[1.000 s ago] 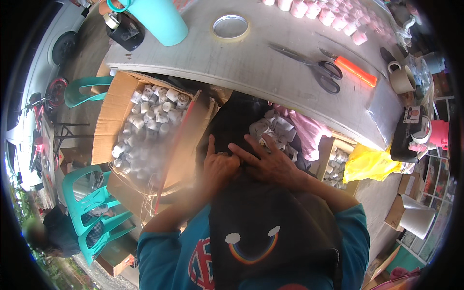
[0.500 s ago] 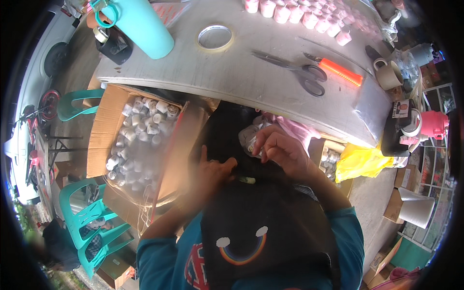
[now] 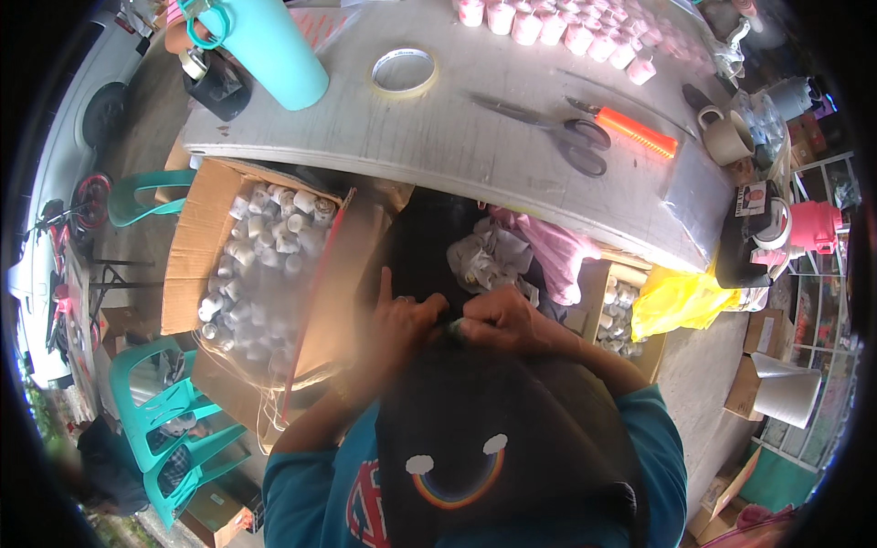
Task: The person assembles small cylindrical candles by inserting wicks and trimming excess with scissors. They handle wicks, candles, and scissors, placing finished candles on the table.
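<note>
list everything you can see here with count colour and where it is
black bag: one, black, below the table edge, at both hands
small green thing: one, between the two hands, too small to tell what
table: one, grey, across the top
tumbler: one, teal, table's left end
tape roll: one, pale, table middle
scissors: one pair, dark, table right of middle
cutter: one, orange, beside the scissors
small cups: many, pink and white, table's far edge
cardboard box: one, brown, left of the bag, full of small white containers
yellow bag: one, on the right
plastic chairs: several, teal, lower left
left hand: on the bag
right hand: on the bag
</note>
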`<state>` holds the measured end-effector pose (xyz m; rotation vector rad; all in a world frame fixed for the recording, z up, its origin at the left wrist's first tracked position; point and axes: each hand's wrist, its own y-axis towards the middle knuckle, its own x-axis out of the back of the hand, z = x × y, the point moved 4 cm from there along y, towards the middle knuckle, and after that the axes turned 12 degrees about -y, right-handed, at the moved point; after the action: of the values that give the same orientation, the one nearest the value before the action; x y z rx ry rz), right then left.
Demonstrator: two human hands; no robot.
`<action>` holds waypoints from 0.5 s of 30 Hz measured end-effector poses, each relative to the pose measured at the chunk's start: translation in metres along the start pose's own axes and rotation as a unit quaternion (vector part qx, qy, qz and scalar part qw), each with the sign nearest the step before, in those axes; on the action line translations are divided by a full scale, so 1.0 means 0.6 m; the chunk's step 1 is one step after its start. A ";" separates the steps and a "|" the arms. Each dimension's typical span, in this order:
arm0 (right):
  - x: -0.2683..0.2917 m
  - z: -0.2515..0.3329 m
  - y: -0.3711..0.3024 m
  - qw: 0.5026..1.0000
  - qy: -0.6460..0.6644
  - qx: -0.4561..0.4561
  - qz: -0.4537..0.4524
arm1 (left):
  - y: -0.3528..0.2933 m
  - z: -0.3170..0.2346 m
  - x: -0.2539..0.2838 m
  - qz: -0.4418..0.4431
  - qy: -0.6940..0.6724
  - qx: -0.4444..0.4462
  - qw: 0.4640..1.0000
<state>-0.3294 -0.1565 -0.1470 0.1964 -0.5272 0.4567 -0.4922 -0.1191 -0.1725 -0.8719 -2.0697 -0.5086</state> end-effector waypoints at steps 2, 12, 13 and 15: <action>0.015 0.012 -0.001 0.993 0.114 -0.022 -0.008 | 0.000 0.003 -0.001 0.007 0.010 0.014 1.000; 0.232 0.134 -0.042 0.837 0.091 0.419 -0.341 | -0.007 0.023 -0.025 0.121 0.060 -0.010 0.991; 0.227 0.159 -0.027 0.827 0.101 0.456 -0.312 | -0.009 0.026 -0.029 0.162 0.058 -0.015 0.985; 0.205 0.213 -0.007 0.796 0.334 0.428 -0.269 | -0.013 0.041 -0.025 0.193 -0.093 0.029 0.976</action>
<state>-0.2893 -0.1525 0.0261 0.9938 0.4816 0.1450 -0.5047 -0.1152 -0.1994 -1.2904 -1.9963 -0.1593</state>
